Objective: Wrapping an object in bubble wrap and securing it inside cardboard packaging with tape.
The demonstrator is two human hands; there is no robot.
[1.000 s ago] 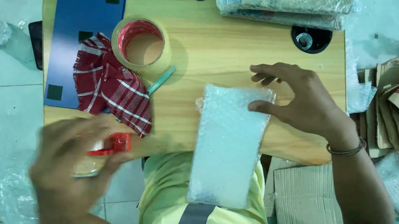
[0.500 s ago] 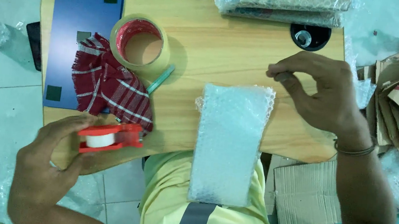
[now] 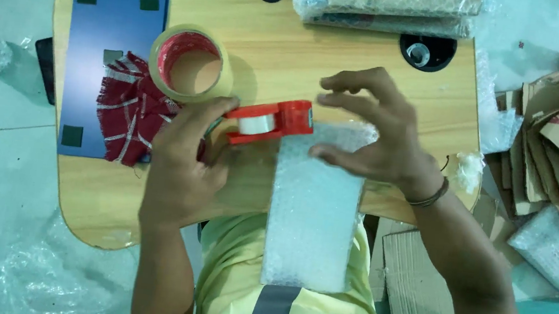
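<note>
Gripping a red tape dispenser [image 3: 271, 119], the left hand [image 3: 183, 167] closes around its handle, with a red checked cloth [image 3: 126, 115] and a big tape roll [image 3: 191, 66] just beyond its knuckles. Straight ahead of the dispenser's nose lies the bubble-wrapped parcel [image 3: 312, 210], overhanging the wooden table [image 3: 292, 46]. Above the parcel's top end hovers the right hand [image 3: 373, 133], fingers loosely open, holding nothing. Wrapping looks done; no tape shows on it, so sealing seems left.

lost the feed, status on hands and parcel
Left hand holds tape dispenser. Right hand open over bubble-wrap parcel. Tape roll beside dispenser.
</note>
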